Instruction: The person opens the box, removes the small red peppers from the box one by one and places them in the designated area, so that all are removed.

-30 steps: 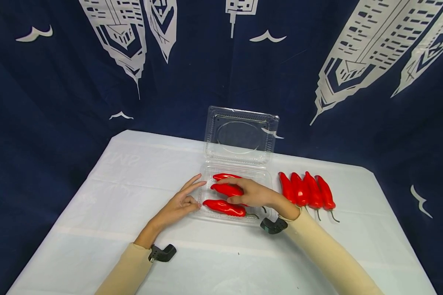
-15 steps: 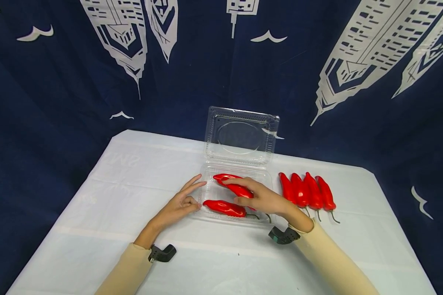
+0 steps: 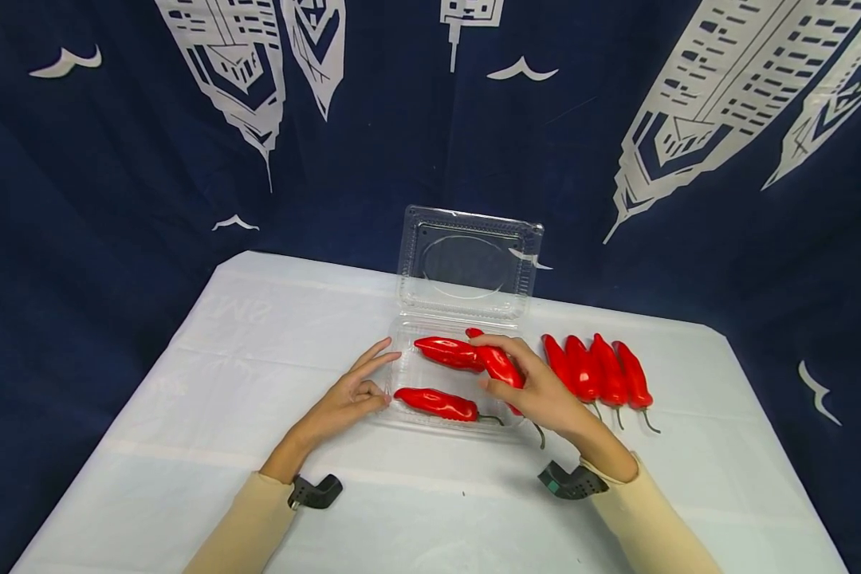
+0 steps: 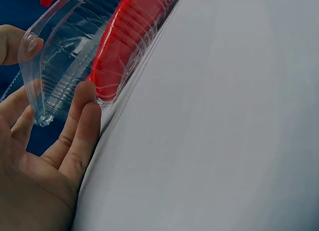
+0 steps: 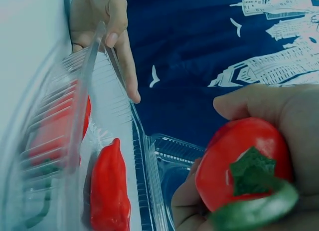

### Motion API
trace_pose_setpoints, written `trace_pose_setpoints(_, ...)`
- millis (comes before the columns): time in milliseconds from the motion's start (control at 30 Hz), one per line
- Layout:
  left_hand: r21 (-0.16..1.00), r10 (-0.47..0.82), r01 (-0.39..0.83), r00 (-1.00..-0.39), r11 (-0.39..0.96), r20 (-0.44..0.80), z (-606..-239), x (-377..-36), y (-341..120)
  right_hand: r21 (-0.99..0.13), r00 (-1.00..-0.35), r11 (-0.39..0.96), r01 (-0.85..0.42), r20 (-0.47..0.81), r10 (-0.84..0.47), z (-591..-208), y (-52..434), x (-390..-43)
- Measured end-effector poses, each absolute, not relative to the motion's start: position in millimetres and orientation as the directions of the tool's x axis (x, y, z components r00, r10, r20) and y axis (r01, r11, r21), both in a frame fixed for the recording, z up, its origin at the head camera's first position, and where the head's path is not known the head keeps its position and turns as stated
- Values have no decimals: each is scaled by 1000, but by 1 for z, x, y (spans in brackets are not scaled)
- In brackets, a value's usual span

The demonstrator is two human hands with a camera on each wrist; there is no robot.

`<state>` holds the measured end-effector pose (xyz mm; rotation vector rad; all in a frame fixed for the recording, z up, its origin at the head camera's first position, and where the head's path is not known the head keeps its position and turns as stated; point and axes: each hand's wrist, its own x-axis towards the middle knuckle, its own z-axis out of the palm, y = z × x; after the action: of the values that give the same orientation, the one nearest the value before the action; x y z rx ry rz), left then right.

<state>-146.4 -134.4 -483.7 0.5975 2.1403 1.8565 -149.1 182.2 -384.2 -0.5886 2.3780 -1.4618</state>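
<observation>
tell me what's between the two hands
In the head view, the clear box sits between the left hand and right hand, with two red peppers lying inside it. The right hand holds a third pepper.

Red pepper (image 3: 501, 368) lifted over the open clear box (image 3: 461, 375).
Glossy, green-stemmed, held slanted at the box's right side; two more peppers (image 3: 438, 404) lie inside.

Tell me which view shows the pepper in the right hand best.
The head view: the held pepper shows nearly whole in the right hand, above the clear container. The right wrist view shows only its stem end close up; the left wrist view does not show it.
</observation>
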Motion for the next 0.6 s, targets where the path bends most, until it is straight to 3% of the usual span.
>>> trace_pose_setpoints(600,981,466,174,-877,84,116,-483,-145,-134,-912,-975,410,-35,-59,-214,-399,215,-116)
